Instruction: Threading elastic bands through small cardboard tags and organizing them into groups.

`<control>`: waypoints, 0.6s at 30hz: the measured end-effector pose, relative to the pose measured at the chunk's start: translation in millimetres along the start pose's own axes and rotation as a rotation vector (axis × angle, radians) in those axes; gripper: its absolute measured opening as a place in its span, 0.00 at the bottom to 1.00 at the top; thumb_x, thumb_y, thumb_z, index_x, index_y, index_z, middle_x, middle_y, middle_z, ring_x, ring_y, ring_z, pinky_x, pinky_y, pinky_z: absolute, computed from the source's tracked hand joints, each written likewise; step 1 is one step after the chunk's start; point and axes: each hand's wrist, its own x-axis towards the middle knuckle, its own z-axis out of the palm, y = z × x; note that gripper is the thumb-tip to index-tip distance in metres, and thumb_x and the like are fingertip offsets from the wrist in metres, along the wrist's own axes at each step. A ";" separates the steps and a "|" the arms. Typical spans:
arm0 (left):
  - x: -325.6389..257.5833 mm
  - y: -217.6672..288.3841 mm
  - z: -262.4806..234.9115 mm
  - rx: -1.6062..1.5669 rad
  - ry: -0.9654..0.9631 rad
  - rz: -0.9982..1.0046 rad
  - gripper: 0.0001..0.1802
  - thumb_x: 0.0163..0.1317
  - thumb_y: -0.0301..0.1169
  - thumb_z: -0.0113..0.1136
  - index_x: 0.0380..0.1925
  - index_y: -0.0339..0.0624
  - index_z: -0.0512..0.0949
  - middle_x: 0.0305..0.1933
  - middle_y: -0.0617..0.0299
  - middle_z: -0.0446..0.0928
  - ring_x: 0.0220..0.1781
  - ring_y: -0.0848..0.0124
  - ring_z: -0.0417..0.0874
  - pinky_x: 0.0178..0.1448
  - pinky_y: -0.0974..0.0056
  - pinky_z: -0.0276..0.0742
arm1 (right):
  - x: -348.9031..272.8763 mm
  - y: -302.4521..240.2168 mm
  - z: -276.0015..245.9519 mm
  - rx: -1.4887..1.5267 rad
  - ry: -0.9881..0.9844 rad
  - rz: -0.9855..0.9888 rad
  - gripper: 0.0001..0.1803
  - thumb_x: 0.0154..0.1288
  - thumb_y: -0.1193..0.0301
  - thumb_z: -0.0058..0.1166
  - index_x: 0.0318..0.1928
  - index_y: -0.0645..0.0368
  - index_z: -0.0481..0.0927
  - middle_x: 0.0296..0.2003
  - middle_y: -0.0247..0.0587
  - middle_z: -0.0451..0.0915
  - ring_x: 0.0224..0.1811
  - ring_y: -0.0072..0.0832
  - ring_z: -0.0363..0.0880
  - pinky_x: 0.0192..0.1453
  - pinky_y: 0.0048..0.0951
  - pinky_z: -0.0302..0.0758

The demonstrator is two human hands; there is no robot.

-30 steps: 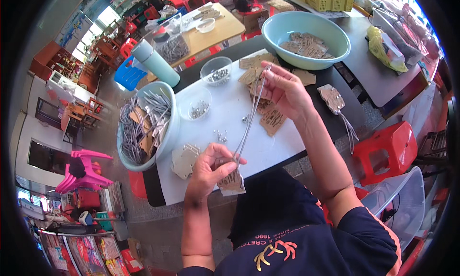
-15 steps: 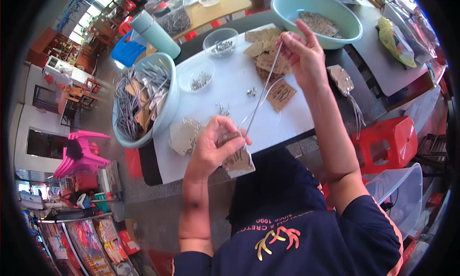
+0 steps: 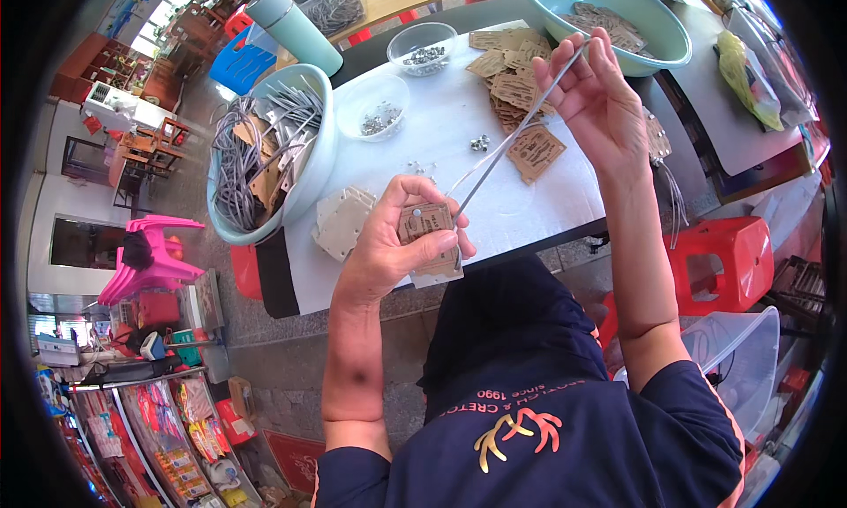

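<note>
My left hand (image 3: 397, 239) is closed around a brown printed card (image 3: 425, 221) with a white plate behind it, thumb across its front. A thin grey cord (image 3: 516, 133) runs taut from the card up to the right. My right hand (image 3: 609, 102) grips its upper end between thumb and fingers, the palm turned partly up. A paler strand lies close beside the cord near the left hand. Just left of that hand, a pile of white plates (image 3: 340, 221) rests on the white-covered table (image 3: 331, 279). Beyond the cord sits a single brown card (image 3: 535, 153).
A heap of brown cards (image 3: 512, 80) lies farther back. Two clear bowls (image 3: 422, 49) hold metal fasteners, with loose fasteners (image 3: 479, 143) nearby. A light-blue tub (image 3: 318, 168) of grey cords stands left; another tub (image 3: 675, 45) with cards is back right. A red stool (image 3: 723, 252) is at right.
The right hand has moved right, swinging the cord's upper end with it. In the left hand the card has turned, so more of its brown face shows. The whole view has shifted slightly.
</note>
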 end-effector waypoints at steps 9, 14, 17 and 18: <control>5.2 1.3 -6.6 -0.082 0.035 0.066 0.16 0.59 0.17 0.59 0.42 0.44 0.67 0.42 0.53 0.76 0.38 0.63 0.85 0.44 0.60 0.81 | -49.3 3.3 7.5 -0.615 -0.135 0.219 0.17 0.69 0.72 0.55 0.57 0.61 0.77 0.34 0.35 0.80 0.30 0.16 0.76 0.36 0.19 0.74; 9.6 2.8 -2.7 -0.071 0.146 -0.006 0.13 0.59 0.20 0.58 0.42 0.43 0.68 0.42 0.52 0.77 0.37 0.64 0.84 0.44 0.61 0.81 | -70.7 25.5 20.2 -0.777 -0.178 0.308 0.16 0.67 0.73 0.59 0.54 0.62 0.80 0.36 0.32 0.81 0.34 0.14 0.77 0.42 0.18 0.75; 9.4 5.6 -2.4 -0.086 0.141 -0.050 0.12 0.60 0.21 0.55 0.42 0.41 0.68 0.43 0.51 0.77 0.37 0.64 0.84 0.44 0.60 0.81 | -74.2 35.3 15.6 -0.822 -0.117 0.363 0.09 0.67 0.73 0.59 0.45 0.65 0.80 0.34 0.36 0.82 0.31 0.17 0.76 0.39 0.20 0.74; 9.3 6.8 -1.9 -0.094 0.137 -0.070 0.11 0.61 0.22 0.54 0.43 0.39 0.68 0.43 0.50 0.77 0.37 0.64 0.84 0.44 0.60 0.81 | -74.6 36.7 14.6 -0.821 -0.117 0.365 0.09 0.67 0.73 0.59 0.45 0.65 0.80 0.34 0.36 0.82 0.31 0.17 0.76 0.39 0.20 0.74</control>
